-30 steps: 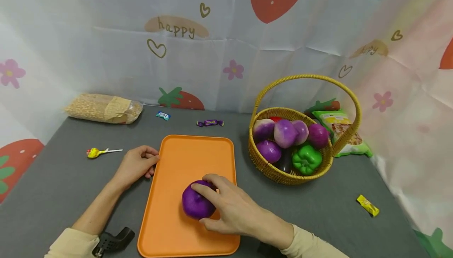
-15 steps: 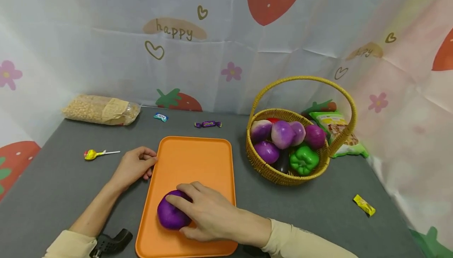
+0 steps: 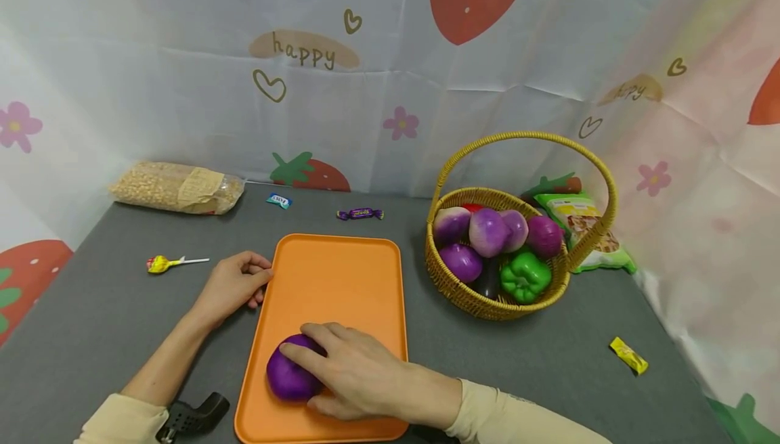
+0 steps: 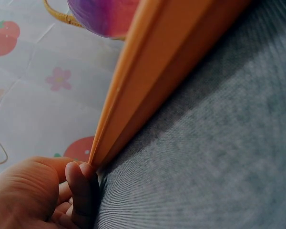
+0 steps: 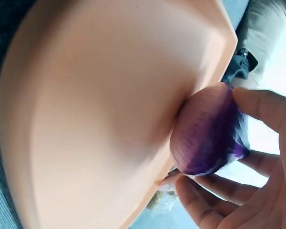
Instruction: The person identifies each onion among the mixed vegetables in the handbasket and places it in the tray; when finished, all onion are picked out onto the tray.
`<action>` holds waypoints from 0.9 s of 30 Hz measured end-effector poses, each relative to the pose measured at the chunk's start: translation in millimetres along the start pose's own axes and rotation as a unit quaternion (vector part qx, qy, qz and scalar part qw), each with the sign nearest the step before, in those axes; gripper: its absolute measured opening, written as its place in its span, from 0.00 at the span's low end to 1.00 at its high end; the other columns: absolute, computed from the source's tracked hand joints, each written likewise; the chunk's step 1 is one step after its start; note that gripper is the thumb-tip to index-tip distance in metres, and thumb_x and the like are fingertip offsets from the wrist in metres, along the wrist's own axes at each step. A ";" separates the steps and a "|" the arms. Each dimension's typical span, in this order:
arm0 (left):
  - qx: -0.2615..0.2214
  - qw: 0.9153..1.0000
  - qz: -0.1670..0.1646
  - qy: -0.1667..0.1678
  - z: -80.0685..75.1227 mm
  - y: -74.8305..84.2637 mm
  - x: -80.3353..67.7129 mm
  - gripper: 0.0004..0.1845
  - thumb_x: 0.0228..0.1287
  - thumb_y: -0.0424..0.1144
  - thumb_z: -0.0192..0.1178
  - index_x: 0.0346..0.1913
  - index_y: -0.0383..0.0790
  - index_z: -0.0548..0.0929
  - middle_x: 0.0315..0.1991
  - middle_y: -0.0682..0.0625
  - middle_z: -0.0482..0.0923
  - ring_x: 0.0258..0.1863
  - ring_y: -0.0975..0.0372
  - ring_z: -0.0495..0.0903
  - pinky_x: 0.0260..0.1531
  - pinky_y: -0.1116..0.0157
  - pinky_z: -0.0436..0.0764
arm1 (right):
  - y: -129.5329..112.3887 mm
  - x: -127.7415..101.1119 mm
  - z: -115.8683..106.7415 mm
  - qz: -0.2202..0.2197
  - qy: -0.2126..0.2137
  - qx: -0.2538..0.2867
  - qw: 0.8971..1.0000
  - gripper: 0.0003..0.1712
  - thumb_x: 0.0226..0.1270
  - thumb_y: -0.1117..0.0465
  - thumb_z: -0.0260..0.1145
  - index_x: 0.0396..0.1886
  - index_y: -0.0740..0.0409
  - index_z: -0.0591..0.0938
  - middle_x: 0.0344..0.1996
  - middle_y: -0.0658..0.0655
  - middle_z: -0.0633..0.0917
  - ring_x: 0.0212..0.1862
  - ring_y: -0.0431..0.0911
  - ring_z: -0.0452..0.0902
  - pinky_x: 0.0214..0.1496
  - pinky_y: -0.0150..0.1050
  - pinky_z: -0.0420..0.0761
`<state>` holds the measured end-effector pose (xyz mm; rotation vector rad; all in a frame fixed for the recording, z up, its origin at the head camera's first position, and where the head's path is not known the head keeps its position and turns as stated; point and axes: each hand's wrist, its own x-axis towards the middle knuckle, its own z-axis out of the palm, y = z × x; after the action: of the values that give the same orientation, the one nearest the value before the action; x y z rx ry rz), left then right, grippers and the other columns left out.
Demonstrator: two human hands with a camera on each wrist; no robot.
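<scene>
Grey cloth tabletop (image 3: pixel 548 369). Flat orange plastic tray (image 3: pixel 332 281) sits mid-tabletop, toward the near edge. Woven yellow wicker basket (image 3: pixel 487 302) full of purple and green toy vegetables stands right of the tray. Right hand (image 3: pixel 353 373) curls its fingers over a round purple toy vegetable (image 3: pixel 289 376) resting at the tray's near-left corner. Left hand (image 3: pixel 231 285) lies on the tabletop, fingers loosely curled, tips touching the tray's left rim near its far corner, gripping nothing.
</scene>
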<state>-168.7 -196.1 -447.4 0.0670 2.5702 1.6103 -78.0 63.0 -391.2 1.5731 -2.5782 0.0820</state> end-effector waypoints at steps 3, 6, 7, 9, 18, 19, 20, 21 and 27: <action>0.000 1.000 0.001 -0.001 0.2 -0.1 0.3 0.14 0.70 0.38 0.57 0.49 0.28 0.77 0.31 0.42 0.80 0.17 0.65 0.78 0.19 0.66 0.83 | -0.1 -0.2 -0.8 0.000 0.000 0.007 1.000 0.38 0.60 0.45 0.69 0.69 0.45 0.68 0.61 0.54 0.75 0.54 0.44 0.78 0.53 0.33 0.82; 0.000 1.000 0.001 -0.001 0.4 -0.6 0.5 0.14 0.69 0.37 0.57 0.49 0.28 0.77 0.31 0.42 0.80 0.17 0.65 0.78 0.19 0.66 0.83 | -0.6 0.3 -1.6 -0.001 0.000 0.010 1.000 0.37 0.60 0.47 0.69 0.69 0.45 0.68 0.60 0.53 0.75 0.54 0.43 0.78 0.53 0.32 0.82; 0.001 1.000 0.001 0.000 0.4 -0.7 0.5 0.14 0.69 0.37 0.57 0.49 0.28 0.77 0.30 0.42 0.80 0.17 0.65 0.78 0.19 0.66 0.83 | -0.8 0.5 -1.9 -0.002 0.000 0.009 1.000 0.37 0.60 0.47 0.69 0.69 0.45 0.68 0.60 0.53 0.75 0.54 0.43 0.78 0.53 0.32 0.82; 0.002 1.000 0.001 0.000 0.5 -1.1 0.6 0.14 0.69 0.37 0.57 0.49 0.28 0.77 0.30 0.42 0.80 0.17 0.65 0.78 0.19 0.66 0.83 | -1.3 0.8 -2.5 -0.004 0.001 0.006 1.000 0.37 0.60 0.47 0.69 0.69 0.45 0.68 0.60 0.53 0.75 0.54 0.43 0.78 0.54 0.32 0.82; 0.003 1.000 -0.001 0.002 0.1 0.1 0.0 0.14 0.69 0.37 0.57 0.49 0.28 0.77 0.30 0.42 0.80 0.17 0.65 0.78 0.19 0.66 0.83 | -0.8 -0.9 -5.6 -0.004 0.004 0.000 1.000 0.39 0.59 0.43 0.69 0.69 0.45 0.68 0.61 0.54 0.75 0.56 0.44 0.77 0.55 0.34 0.82; 0.003 1.000 -0.001 0.001 0.1 0.4 0.0 0.14 0.69 0.37 0.57 0.49 0.28 0.77 0.31 0.42 0.80 0.17 0.65 0.78 0.19 0.66 0.83 | 0.5 -1.8 -6.5 -0.001 0.005 0.002 1.000 0.39 0.60 0.42 0.69 0.69 0.45 0.68 0.62 0.54 0.75 0.57 0.44 0.77 0.55 0.35 0.82; 0.002 1.000 -0.001 0.001 0.2 0.6 0.0 0.14 0.69 0.37 0.57 0.49 0.28 0.77 0.30 0.42 0.80 0.17 0.65 0.78 0.19 0.66 0.83 | 2.4 -2.8 -7.6 0.003 0.006 0.004 1.000 0.39 0.61 0.42 0.68 0.69 0.45 0.68 0.62 0.54 0.76 0.58 0.45 0.78 0.56 0.36 0.82; 0.001 1.000 -0.002 0.001 0.2 0.7 0.0 0.14 0.69 0.37 0.57 0.49 0.28 0.77 0.30 0.42 0.80 0.17 0.65 0.78 0.19 0.66 0.83 | 4.8 -4.1 -9.1 0.008 0.009 0.006 1.000 0.38 0.61 0.41 0.67 0.69 0.44 0.68 0.62 0.54 0.76 0.58 0.45 0.78 0.56 0.36 0.82; -0.003 1.000 -0.002 0.001 0.3 0.5 -0.1 0.14 0.69 0.37 0.57 0.48 0.28 0.77 0.30 0.43 0.80 0.17 0.65 0.78 0.19 0.66 0.83 | 31.9 -18.3 -21.4 0.062 0.065 0.017 0.996 0.34 0.63 0.46 0.68 0.67 0.47 0.71 0.63 0.57 0.77 0.59 0.49 0.78 0.58 0.42 0.82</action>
<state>-168.6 -195.7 -447.1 0.0589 2.5654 1.6164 -96.5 96.1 -371.9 1.3665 -2.5828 0.2338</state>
